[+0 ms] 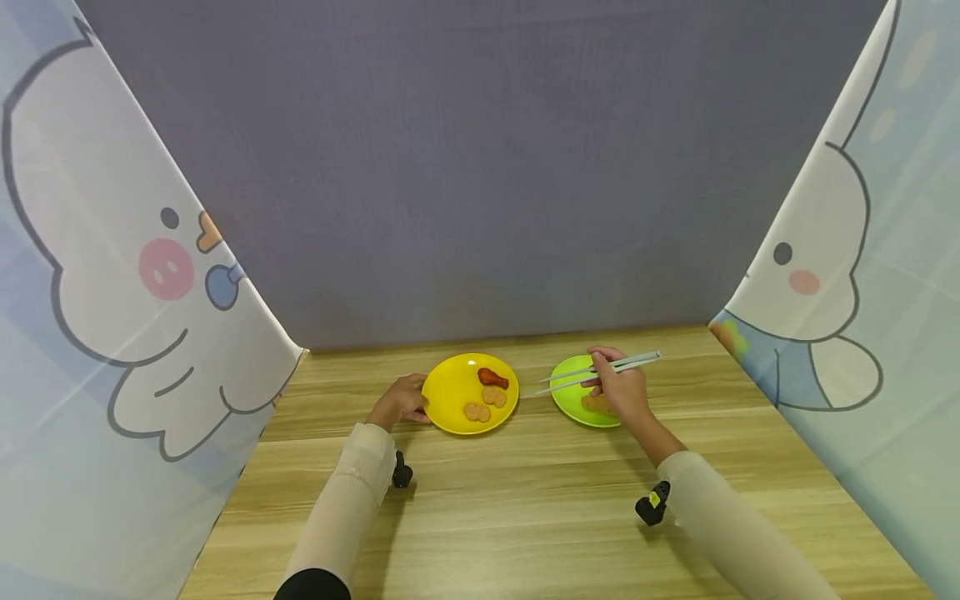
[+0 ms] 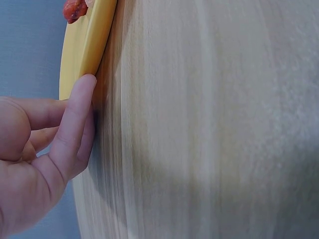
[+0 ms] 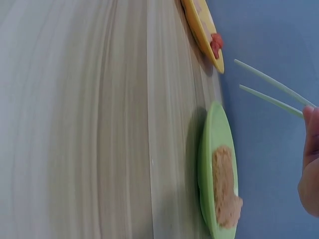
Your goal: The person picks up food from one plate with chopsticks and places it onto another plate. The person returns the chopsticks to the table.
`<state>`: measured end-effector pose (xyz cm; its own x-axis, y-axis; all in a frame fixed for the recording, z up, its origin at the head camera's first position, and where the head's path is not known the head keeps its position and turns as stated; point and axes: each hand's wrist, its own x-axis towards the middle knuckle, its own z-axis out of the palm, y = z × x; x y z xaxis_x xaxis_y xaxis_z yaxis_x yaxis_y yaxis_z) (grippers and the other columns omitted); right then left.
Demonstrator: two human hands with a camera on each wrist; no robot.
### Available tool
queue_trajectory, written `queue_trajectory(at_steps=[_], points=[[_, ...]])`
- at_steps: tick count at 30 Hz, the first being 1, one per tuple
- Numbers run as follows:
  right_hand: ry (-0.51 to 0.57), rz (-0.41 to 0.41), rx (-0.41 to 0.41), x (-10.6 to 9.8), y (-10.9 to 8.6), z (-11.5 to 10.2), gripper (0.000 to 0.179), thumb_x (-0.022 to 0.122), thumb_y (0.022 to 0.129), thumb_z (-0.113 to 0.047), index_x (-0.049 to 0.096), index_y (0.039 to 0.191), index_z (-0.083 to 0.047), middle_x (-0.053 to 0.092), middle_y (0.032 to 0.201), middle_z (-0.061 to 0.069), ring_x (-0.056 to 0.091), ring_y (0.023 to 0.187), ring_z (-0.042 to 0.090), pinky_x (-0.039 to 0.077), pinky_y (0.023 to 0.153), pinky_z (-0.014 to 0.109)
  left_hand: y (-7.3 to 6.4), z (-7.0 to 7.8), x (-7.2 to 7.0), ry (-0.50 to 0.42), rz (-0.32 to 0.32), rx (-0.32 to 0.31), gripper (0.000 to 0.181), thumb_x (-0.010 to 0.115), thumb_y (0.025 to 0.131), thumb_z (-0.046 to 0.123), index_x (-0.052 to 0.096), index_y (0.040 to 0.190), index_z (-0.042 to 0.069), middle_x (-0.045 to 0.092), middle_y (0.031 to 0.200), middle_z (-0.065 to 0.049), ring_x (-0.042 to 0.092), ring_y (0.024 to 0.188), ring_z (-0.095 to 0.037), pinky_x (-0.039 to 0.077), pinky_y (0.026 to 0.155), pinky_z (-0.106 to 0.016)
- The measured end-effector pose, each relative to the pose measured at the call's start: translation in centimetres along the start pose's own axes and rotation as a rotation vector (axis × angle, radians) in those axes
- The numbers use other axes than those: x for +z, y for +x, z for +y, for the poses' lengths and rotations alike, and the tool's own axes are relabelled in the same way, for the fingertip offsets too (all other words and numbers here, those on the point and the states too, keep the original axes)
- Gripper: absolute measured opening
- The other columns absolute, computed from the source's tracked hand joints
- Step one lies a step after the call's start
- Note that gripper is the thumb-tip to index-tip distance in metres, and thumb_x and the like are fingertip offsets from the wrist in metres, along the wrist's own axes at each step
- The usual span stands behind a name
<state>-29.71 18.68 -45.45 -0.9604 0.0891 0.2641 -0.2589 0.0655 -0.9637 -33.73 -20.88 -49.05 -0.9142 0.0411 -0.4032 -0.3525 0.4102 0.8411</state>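
Note:
My left hand (image 1: 402, 400) grips the left rim of a yellow plate (image 1: 448, 387); in the left wrist view a fingertip presses on the rim's edge. On that plate lie a reddish-brown drumstick (image 1: 492, 378) and two pale tan, peanut-shaped pieces (image 1: 477, 412). A pair of pale chopsticks (image 1: 639, 360) is held in my right hand (image 1: 624, 390) above a green plate (image 1: 564, 396). Their tips are spread apart with nothing between them, pointing left toward the yellow plate. A golden-brown food piece (image 3: 224, 186) lies on the green plate, partly hidden by my hand in the head view.
Both plates stand on a wood-grain table (image 1: 495, 517), near its back edge. A grey panel (image 1: 495, 183) rises behind. Cartoon-printed side panels (image 1: 112, 250) flank the table left and right. A black wrist device (image 1: 652, 504) sits by the right sleeve.

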Motion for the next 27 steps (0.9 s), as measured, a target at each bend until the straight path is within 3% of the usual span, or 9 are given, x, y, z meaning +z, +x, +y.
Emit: queue_trajectory(at_steps=[8,12,16,22,27], points=[[0.01,0.013,-0.013,-2.9,0.5,1.3,0.026,0.057,0.096,-0.024,0.066,0.112,-0.006,0.07,0.076,0.007,0.07,0.058,0.017,0.057,0.044,0.03,0.1,-0.2,-0.1,-0.007,-0.011,0.008,0.068,0.055,0.085,-0.011,0.038,0.146,0.015,0.052,0.127,-0.025,0.065,0.08,-0.022,0.063,0.066,-0.034],[0.028,0.014,0.0,-3.9,0.3,0.6,0.024,0.055,0.097,-0.019,0.064,0.112,-0.003,0.07,0.072,-0.004,0.071,0.06,0.024,0.058,0.046,0.034,0.1,-0.3,0.0,-0.01,-0.009,0.011,0.068,0.055,0.085,-0.011,0.039,0.146,0.015,0.054,0.126,-0.025,0.065,0.079,-0.021,0.063,0.066,-0.034],[0.026,0.025,-0.004,-4.7,-0.1,-0.1,0.024,0.054,0.097,-0.016,0.064,0.112,0.0,0.066,0.074,-0.003,0.071,0.06,0.028,0.057,0.045,0.035,0.1,-0.3,0.0,-0.014,-0.011,0.012,0.069,0.056,0.084,-0.011,0.039,0.146,0.014,0.057,0.12,-0.024,0.066,0.079,-0.022,0.063,0.066,-0.035],[0.032,0.033,-0.015,-5.9,-0.2,-0.3,0.017,0.055,0.097,-0.014,0.067,0.106,-0.009,0.063,0.074,-0.002,0.07,0.058,0.024,0.056,0.043,0.03,0.1,-0.1,-0.1,-0.025,-0.013,0.014,0.067,0.055,0.085,-0.01,0.041,0.145,0.015,0.058,0.118,-0.023,0.066,0.079,-0.022,0.063,0.067,-0.035],[-0.02,0.023,-0.004,-6.7,-0.3,-0.1,0.015,0.055,0.096,-0.015,0.068,0.104,-0.012,0.066,0.07,-0.005,0.07,0.055,0.021,0.056,0.043,0.033,0.2,-0.2,-0.3,-0.028,-0.024,0.006,0.066,0.054,0.086,-0.01,0.039,0.146,0.015,0.057,0.12,-0.024,0.067,0.079,-0.022,0.063,0.066,-0.035]])
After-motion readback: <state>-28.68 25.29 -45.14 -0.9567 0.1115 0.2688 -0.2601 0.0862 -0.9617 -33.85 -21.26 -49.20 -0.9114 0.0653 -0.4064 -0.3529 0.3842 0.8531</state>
